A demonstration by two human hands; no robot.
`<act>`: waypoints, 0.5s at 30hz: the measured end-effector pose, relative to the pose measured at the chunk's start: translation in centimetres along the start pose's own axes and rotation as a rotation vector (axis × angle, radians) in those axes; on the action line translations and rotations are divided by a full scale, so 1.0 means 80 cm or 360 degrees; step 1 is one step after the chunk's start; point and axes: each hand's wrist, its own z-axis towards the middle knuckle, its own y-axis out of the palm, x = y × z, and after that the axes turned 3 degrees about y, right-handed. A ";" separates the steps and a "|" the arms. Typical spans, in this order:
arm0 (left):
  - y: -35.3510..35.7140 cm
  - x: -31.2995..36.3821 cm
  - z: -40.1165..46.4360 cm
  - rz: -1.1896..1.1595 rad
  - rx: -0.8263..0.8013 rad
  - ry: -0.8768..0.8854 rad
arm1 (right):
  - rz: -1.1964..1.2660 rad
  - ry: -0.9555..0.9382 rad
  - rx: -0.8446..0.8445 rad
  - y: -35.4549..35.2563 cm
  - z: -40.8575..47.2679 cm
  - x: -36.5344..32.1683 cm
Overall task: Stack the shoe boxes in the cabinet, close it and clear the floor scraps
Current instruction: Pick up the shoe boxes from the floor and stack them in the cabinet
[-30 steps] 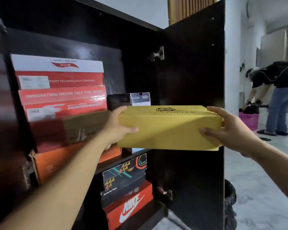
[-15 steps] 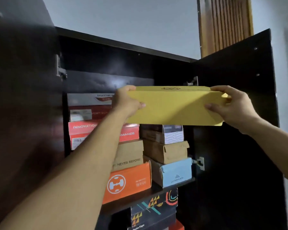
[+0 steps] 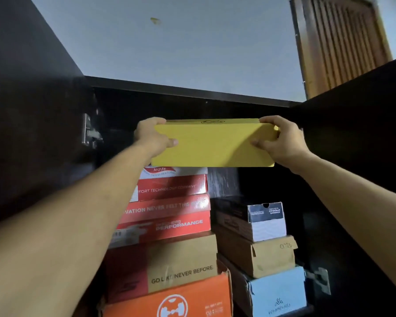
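Observation:
I hold a yellow shoe box level, high inside the dark cabinet, just under its top panel. My left hand grips its left end and my right hand grips its right end. The box hovers right above the left stack, whose top is a white and red box. Below that are another red box, a tan box and an orange box. The shorter right stack has a black and white box on top, then a brown box and a light blue box.
The cabinet's left door and right door stand open on either side of my arms. A metal hinge shows on the left. Free space lies above the right stack. A slatted wooden panel rises behind the cabinet.
Both hands have lifted the yellow box from shelf height up to the top of the cabinet, over the left stack. My view has tilted upward, so the floor is gone from sight.

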 end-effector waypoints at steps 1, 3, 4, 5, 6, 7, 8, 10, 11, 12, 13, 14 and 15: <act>-0.003 -0.003 0.006 0.0024 0.0014 -0.0017 | 0.0023 0.0015 -0.0005 0.011 0.008 0.001; -0.008 -0.010 0.019 0.0058 0.0037 -0.0056 | 0.0057 0.0073 -0.0012 0.036 0.022 0.002; -0.011 -0.015 0.024 0.0072 0.0053 -0.0070 | 0.0066 0.0105 -0.0018 0.049 0.028 0.001; -0.013 -0.021 0.028 0.0087 0.0077 -0.0075 | 0.0086 0.0137 -0.0034 0.062 0.035 0.000; -0.015 -0.027 0.032 0.0105 0.0114 -0.0074 | 0.0111 0.0162 -0.0055 0.075 0.040 -0.002; -0.016 -0.033 0.035 0.0129 0.0164 -0.0075 | 0.0133 0.0180 -0.0080 0.088 0.046 -0.003; -0.016 -0.040 0.038 0.0172 0.0224 -0.0075 | 0.0147 0.0186 -0.0097 0.101 0.049 -0.005; -0.014 -0.054 0.043 0.0391 0.0344 -0.0024 | 0.0190 0.0202 -0.0080 0.127 0.055 -0.007; -0.013 -0.059 0.043 0.0593 0.0381 0.0037 | 0.0209 0.0210 -0.0035 0.139 0.057 -0.008; -0.011 -0.064 0.043 0.0830 0.0402 0.0126 | 0.0214 0.0216 0.0026 0.151 0.058 -0.009; -0.010 -0.070 0.041 0.1063 0.0405 0.0248 | 0.0186 0.0217 0.0083 0.162 0.059 -0.010; -0.007 -0.077 0.039 0.1253 0.0373 0.0385 | 0.0113 0.0202 0.0118 0.172 0.060 -0.011; -0.004 -0.084 0.036 0.1401 0.0307 0.0507 | 0.0024 0.0182 0.0114 0.181 0.062 -0.012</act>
